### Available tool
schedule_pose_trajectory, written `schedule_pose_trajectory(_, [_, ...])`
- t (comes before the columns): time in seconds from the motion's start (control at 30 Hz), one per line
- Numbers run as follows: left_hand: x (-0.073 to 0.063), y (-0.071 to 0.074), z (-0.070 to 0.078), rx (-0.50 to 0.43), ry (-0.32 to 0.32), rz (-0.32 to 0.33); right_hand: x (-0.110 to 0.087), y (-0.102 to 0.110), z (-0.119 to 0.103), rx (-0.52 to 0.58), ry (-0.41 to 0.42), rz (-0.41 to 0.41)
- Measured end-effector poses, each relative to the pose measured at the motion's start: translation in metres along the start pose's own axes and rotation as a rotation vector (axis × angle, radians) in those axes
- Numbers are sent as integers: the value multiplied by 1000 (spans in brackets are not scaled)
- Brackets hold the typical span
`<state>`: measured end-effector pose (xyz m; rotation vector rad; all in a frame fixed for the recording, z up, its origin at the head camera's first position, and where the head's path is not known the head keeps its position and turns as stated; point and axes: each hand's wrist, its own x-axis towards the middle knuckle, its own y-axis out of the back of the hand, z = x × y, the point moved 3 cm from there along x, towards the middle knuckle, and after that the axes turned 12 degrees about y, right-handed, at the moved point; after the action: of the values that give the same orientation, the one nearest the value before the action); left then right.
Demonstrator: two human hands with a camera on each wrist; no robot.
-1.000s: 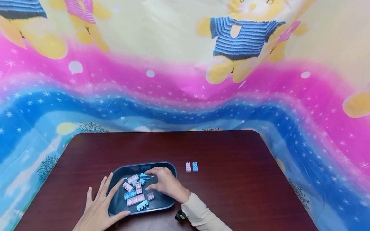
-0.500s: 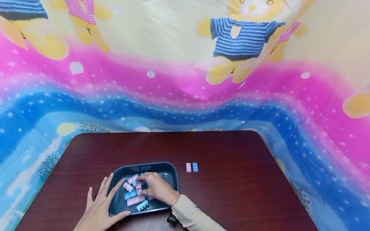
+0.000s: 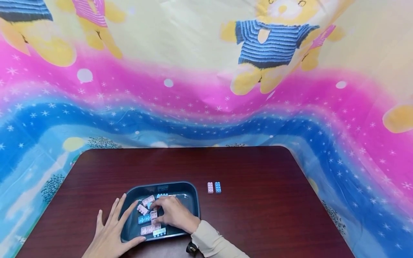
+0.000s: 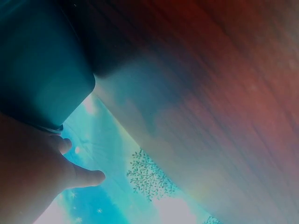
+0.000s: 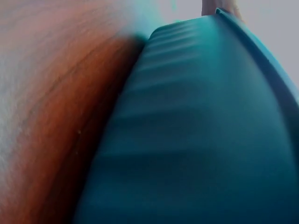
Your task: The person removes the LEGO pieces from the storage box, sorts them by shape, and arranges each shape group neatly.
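In the head view, a dark rectangular tray (image 3: pixel 193 193) holds several pink and blue toy building bricks. My left hand (image 3: pixel 111 229) spreads its fingers along the tray's left side, thumb at the front rim. My right hand (image 3: pixel 176 214) reaches in from the right, with thumb and forefinger around a pink brick (image 3: pixel 153 215) near the middle of the pile. Left of it lies a blue brick (image 3: pixel 144 219); a pale blue brick (image 3: pixel 159 232) sits at the front beside a long pink brick (image 3: pixel 147 230). The right hand hides part of the pile.
On the brown table (image 3: pixel 258 200), right of the tray, a pink brick (image 3: pixel 210 187) and a blue brick (image 3: pixel 218 187) lie side by side. A printed cloth (image 3: pixel 200 89) hangs behind the table. The tray's outer wall (image 5: pixel 187 116) fills much of the right wrist view.
My right hand has moved left and toward the front, from the blue brick at the back to the middle of the pile. The pale blue front brick has turned. The left hand stays put.
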<state>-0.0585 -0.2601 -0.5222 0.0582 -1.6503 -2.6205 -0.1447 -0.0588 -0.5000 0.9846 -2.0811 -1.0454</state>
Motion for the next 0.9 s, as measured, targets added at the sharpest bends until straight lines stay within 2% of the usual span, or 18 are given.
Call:
schedule_pose_trajectory(0.27, [-2,1,1,5,-12,15,-2,2,-3,99,66,31])
schedule_pose_trajectory(0.67, [-1,0,1,1,-12,16,-1,1,-7,185,104,28])
schedule_pose_trajectory(0.9, [-1,0,1,5,-6,12,-2,-1,-8,138,102,12])
